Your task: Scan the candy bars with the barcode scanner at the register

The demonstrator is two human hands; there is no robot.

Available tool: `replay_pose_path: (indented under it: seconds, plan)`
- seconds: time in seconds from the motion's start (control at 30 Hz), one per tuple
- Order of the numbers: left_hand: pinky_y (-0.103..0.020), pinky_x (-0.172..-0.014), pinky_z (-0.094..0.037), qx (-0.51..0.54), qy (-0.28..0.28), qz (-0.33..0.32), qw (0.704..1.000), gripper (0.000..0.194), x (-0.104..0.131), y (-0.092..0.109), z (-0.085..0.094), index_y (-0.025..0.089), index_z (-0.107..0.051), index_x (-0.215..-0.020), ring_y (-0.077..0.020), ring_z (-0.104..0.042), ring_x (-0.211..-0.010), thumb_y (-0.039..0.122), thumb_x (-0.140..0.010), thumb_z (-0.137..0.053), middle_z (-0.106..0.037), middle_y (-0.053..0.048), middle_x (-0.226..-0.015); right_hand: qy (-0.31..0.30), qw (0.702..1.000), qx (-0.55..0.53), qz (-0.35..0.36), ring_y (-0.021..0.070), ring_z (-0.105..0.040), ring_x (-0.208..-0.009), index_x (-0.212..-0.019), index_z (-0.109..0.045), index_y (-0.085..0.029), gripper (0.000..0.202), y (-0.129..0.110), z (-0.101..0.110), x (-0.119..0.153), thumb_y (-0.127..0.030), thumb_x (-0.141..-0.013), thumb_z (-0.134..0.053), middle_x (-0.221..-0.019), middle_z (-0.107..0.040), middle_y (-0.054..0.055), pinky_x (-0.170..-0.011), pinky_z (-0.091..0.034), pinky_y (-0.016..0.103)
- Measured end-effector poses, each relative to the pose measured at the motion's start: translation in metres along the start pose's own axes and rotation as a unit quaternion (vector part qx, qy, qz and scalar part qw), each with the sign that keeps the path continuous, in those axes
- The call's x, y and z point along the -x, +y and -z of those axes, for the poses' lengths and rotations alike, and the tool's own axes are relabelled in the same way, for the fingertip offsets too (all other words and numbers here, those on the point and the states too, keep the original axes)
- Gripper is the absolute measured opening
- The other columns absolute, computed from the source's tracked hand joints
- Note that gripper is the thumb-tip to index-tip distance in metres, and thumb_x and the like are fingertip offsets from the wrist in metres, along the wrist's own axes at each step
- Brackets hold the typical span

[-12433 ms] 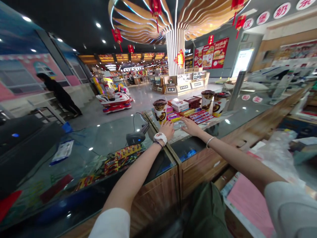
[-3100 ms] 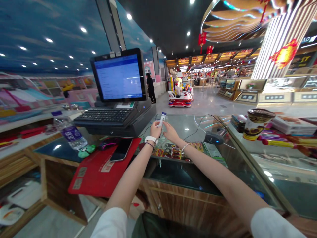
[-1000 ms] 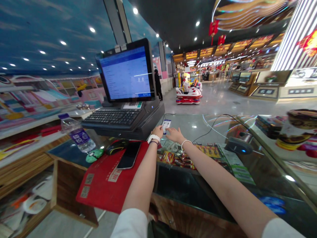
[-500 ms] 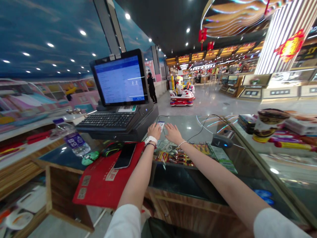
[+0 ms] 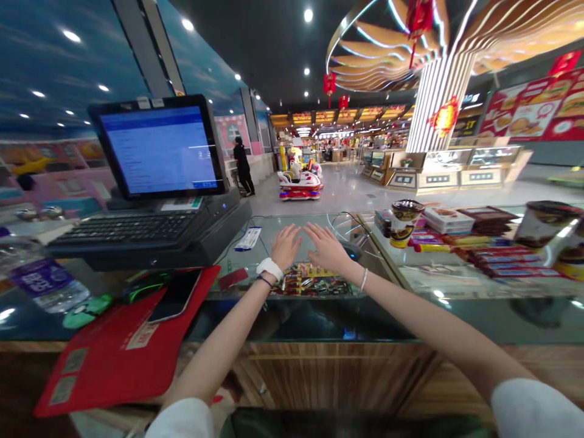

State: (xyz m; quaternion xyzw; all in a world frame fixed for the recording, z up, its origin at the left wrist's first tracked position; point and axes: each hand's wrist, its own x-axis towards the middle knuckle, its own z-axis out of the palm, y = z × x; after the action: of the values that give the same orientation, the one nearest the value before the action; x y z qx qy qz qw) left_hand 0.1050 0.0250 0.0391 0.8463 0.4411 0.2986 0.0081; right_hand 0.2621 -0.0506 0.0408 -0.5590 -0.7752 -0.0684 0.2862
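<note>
White packet point(image 5: 249, 238): flat on the glass-topped desk point(image 5: 274, 319), right of the monitor point(image 5: 159, 149) and a bit nearer the camera. No hand on it.

Left hand point(image 5: 286, 246): further right of monitor, just past the packet. Grip wide, fingers fanned, holding nothing. Right hand point(image 5: 327, 248): next one right, same thing, grip wide and empty. Fingertips of the two close, pointing inward. Can't tell if either touches the glass.

Scanner point(image 5: 352, 252): right of monitor, behind the right hand, partly hidden, that hand's nearest item. Snack packs point(image 5: 319, 283) show through the glass, right of and below monitor, under the hands.

Keyboard point(image 5: 123, 231): directly in front of monitor. Red folder point(image 5: 123, 359): below monitor, overhanging the desk edge, phone point(image 5: 176, 296) and dark mouse point(image 5: 146, 286) on it. Green item point(image 5: 86, 310) and water bottle point(image 5: 48, 283): below monitor, to its left. Bottle tilted in view.

Far right of monitor: patterned cup point(image 5: 405, 225), white boxes point(image 5: 449, 219), red-wrapped bars point(image 5: 511, 261), more cups at the right edge.

Beyond monitor, to its right: person in black point(image 5: 243, 165), kiddie ride point(image 5: 300, 184), striped pillar point(image 5: 429, 115).
</note>
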Motion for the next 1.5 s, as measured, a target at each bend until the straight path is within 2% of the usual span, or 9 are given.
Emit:
replay_pose_path:
  seconds: [0.23,0.4,0.53,0.83,0.97,1.13,1.27,1.37,1.5]
  plan:
    - [-0.048,-0.124,-0.021,0.029,-0.05,-0.097,0.994,0.042,0.015,0.084,-0.018,0.027,-0.054,-0.139,-0.0239,-0.036,-0.146,0.03,-0.099,-0.044,-0.046,-0.005,-0.154,0.029,0.998,0.037,-0.04,0.0255,-0.03,-0.149,-0.153,-0.034,-0.02,0.071,0.049,0.044,0.075,-0.024,-0.085,-0.052,-0.161,-0.033,0.01,-0.123,-0.019,0.05]
    - [-0.046,-0.124,-0.02,0.059,-0.073,-0.203,0.975,0.042,0.022,0.141,-0.046,0.026,-0.054,-0.139,-0.0235,-0.036,-0.145,0.031,-0.098,-0.046,-0.047,-0.005,-0.154,0.034,0.991,0.083,-0.104,0.0255,-0.03,-0.149,-0.153,-0.034,-0.016,0.069,0.09,0.068,0.133,-0.028,-0.087,-0.05,-0.16,-0.034,0.012,-0.122,-0.021,0.051]
    - [-0.047,-0.124,-0.02,0.06,-0.085,-0.261,0.96,0.041,0.022,0.182,-0.071,0.025,-0.055,-0.138,-0.024,-0.036,-0.145,0.031,-0.098,-0.047,-0.047,-0.006,-0.153,0.047,0.979,0.135,-0.146,0.0255,-0.033,-0.147,-0.154,-0.03,-0.019,0.071,0.122,0.087,0.173,-0.027,-0.086,-0.049,-0.159,-0.036,0.012,-0.121,-0.023,0.054]
    - [-0.051,-0.124,-0.021,0.056,-0.106,-0.348,0.93,0.044,0.006,0.274,-0.114,0.019,-0.052,-0.14,-0.0271,-0.035,-0.145,0.031,-0.098,-0.045,-0.046,-0.011,-0.153,0.061,0.955,0.204,-0.207,0.0252,-0.035,-0.146,-0.153,-0.032,-0.017,0.068,0.176,0.128,0.242,-0.028,-0.088,-0.047,-0.158,-0.039,0.012,-0.121,-0.024,0.052]
    - [-0.052,-0.123,-0.023,0.047,-0.111,-0.371,0.921,0.043,0.002,0.314,-0.129,0.018,-0.052,-0.139,-0.0264,-0.034,-0.146,0.03,-0.099,-0.044,-0.045,-0.011,-0.154,0.08,0.943,0.227,-0.229,0.0276,-0.042,-0.141,-0.149,-0.038,-0.017,0.064,0.204,0.141,0.266,-0.025,-0.086,-0.048,-0.154,-0.044,0.013,-0.118,-0.029,0.055]
    - [-0.049,-0.124,-0.022,0.042,-0.11,-0.375,0.92,0.043,-0.004,0.354,-0.158,0.017,-0.052,-0.138,-0.0259,-0.037,-0.143,0.03,-0.099,-0.044,-0.047,-0.01,-0.152,0.122,0.924,0.253,-0.259,0.0319,-0.052,-0.131,-0.138,-0.05,-0.011,0.056,0.25,0.162,0.288,-0.02,-0.083,-0.049,-0.143,-0.054,0.018,-0.113,-0.036,0.053]
    - [-0.049,-0.122,-0.024,0.055,-0.102,-0.357,0.927,0.041,-0.013,0.378,-0.183,0.018,-0.053,-0.136,-0.0255,-0.04,-0.141,0.031,-0.098,-0.045,-0.048,-0.01,-0.151,0.139,0.909,0.268,-0.287,0.0344,-0.056,-0.125,-0.132,-0.054,-0.011,0.052,0.282,0.171,0.302,-0.02,-0.081,-0.051,-0.137,-0.058,0.02,-0.108,-0.041,0.052]
    - [-0.048,-0.122,-0.025,0.058,-0.101,-0.347,0.931,0.044,-0.021,0.394,-0.197,0.017,-0.05,-0.139,-0.0256,-0.039,-0.142,0.031,-0.097,-0.045,-0.046,-0.01,-0.152,0.14,0.903,0.271,-0.304,0.0345,-0.056,-0.124,-0.132,-0.054,-0.012,0.052,0.296,0.168,0.308,-0.018,-0.08,-0.05,-0.136,-0.058,0.02,-0.107,-0.042,0.051]
    - [-0.047,-0.122,-0.024,0.059,-0.103,-0.336,0.934,0.048,-0.027,0.407,-0.208,0.014,-0.049,-0.141,-0.0262,-0.037,-0.143,0.032,-0.096,-0.046,-0.045,-0.011,-0.153,0.123,0.901,0.262,-0.324,0.0333,-0.055,-0.127,-0.134,-0.052,-0.008,0.055,0.301,0.161,0.311,-0.017,-0.08,-0.05,-0.138,-0.057,0.021,-0.109,-0.042,0.048]
